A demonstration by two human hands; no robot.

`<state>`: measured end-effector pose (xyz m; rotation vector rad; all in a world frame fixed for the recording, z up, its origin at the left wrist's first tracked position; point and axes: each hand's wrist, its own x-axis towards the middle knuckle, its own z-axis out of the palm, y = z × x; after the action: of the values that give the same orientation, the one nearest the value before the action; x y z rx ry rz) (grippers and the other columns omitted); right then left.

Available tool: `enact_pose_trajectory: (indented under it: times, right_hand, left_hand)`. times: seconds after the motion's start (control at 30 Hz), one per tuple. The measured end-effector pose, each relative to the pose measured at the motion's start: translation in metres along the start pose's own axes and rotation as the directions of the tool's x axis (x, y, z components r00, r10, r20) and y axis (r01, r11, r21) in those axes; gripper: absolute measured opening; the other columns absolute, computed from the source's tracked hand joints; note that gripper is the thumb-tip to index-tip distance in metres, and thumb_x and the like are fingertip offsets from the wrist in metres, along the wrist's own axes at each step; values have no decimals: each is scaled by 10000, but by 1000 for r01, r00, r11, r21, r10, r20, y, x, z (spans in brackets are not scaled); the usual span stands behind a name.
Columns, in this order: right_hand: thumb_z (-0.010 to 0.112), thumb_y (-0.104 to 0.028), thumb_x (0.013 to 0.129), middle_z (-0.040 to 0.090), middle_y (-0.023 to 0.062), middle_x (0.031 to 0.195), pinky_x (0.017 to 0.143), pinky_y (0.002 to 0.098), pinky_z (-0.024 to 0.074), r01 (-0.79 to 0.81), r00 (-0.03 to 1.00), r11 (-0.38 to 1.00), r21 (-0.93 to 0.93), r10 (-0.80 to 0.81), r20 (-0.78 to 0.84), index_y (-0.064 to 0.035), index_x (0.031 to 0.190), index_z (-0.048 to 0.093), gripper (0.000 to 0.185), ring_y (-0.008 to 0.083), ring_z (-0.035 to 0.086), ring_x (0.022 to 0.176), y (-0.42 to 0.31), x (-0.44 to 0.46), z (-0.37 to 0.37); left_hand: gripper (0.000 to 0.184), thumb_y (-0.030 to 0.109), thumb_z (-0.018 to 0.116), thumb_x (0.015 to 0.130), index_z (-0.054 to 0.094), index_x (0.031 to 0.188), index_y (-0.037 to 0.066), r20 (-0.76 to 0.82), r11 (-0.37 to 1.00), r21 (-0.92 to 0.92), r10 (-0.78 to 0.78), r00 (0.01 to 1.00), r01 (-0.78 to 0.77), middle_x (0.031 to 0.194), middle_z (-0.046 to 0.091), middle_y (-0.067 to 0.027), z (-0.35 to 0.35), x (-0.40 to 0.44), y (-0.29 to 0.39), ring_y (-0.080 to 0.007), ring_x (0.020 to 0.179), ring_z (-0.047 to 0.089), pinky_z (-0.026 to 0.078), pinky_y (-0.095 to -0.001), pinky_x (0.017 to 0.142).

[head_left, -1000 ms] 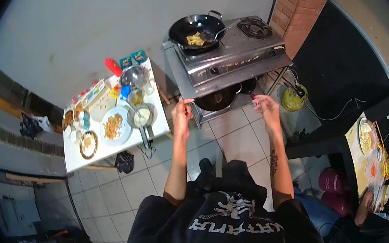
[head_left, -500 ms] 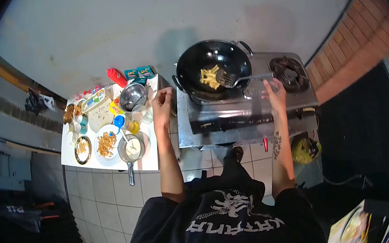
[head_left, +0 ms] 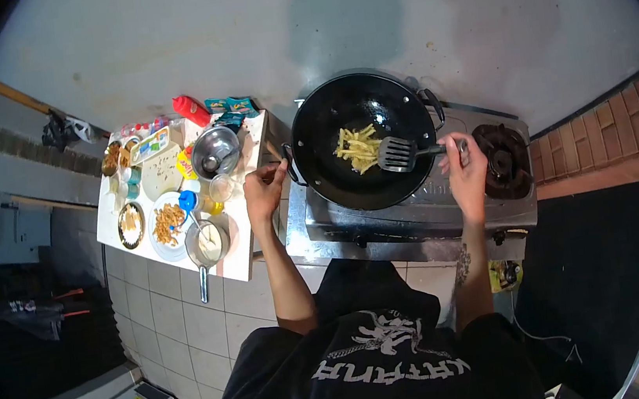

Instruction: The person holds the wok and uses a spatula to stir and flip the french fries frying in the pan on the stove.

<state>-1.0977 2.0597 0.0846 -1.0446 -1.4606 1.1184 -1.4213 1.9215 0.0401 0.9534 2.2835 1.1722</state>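
A black two-handled wok (head_left: 332,103) stands on the stove's left burner, with a small heap of pale yellow fries (head_left: 358,148) in its oil. My right hand (head_left: 464,167) is closed around the handle of a metal slotted spatula (head_left: 398,154). Its blade lies in the wok, against the right side of the fries. Beside the wok's left handle, my left hand (head_left: 265,194) has its fingers curled together. Whether those fingers touch the handle, or hold anything, I cannot make out.
On the white table (head_left: 235,258) at left stand a steel bowl (head_left: 216,150), a plate of fried pieces (head_left: 168,223), a saucepan of pale batter (head_left: 210,239) and a red squeeze bottle (head_left: 192,110). A second burner (head_left: 504,159) sits right of the wok.
My view has shifted, so the wok and stove look larger. The spatula blade has turned to show its slots more fully, still beside the fries. My left hand stays near the wok's left handle.
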Motion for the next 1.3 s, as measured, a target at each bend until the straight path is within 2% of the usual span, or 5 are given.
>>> enact_pose_trajectory:
  times: [0.2, 0.33, 0.5, 0.93, 1.3]
  right_hand:
    - [648, -117, 918, 616, 159, 827, 587, 338, 452, 297, 952, 820, -489, -217, 215, 36, 965, 591, 170, 231, 591, 651, -56, 25, 23]
    - [618, -115, 933, 592, 218, 841, 658, 414, 452, 385, 923, 766, -514, -333, 194, 40, 948, 558, 167, 381, 581, 734, -24, 24, 52]
    - [583, -73, 947, 609, 209, 797, 619, 398, 470, 230, 973, 888, -398, -217, 77, 42, 949, 558, 117, 351, 614, 687, 1, 16, 87]
    - [627, 36, 870, 576, 168, 955, 724, 352, 489, 592, 775, 791, -151, -508, 375, 8, 1024, 516, 192, 338, 588, 794, -31, -5, 96]
    - [636, 30, 862, 625, 135, 977, 743, 320, 501, 499, 862, 841, -209, -456, 221, 1, 1011, 543, 178, 249, 633, 846, -25, -19, 77]
  left_hand:
    - [307, 263, 750, 859, 726, 819, -40, 165, 998, -59, 39, 986, -30, 626, 645, -52, -1, 22, -6, -80, 566, 530, 439, -279, 555]
    - [266, 234, 755, 848, 726, 812, -28, 210, 988, -110, 125, 970, -104, 593, 615, -28, -3, 33, -18, -66, 542, 502, 423, -275, 530]
    - [284, 255, 782, 813, 720, 801, -21, 237, 983, -138, 154, 959, -123, 585, 613, -59, -1, 36, -25, -97, 550, 533, 454, -289, 561]
    - [248, 239, 765, 823, 734, 849, -5, 251, 970, -92, 240, 938, -224, 638, 655, -91, -7, 33, -24, -156, 575, 601, 479, -311, 596]
    - [259, 241, 746, 850, 736, 893, -14, 190, 976, -80, 216, 958, -204, 674, 679, -114, -19, 17, -9, -138, 597, 617, 480, -293, 593]
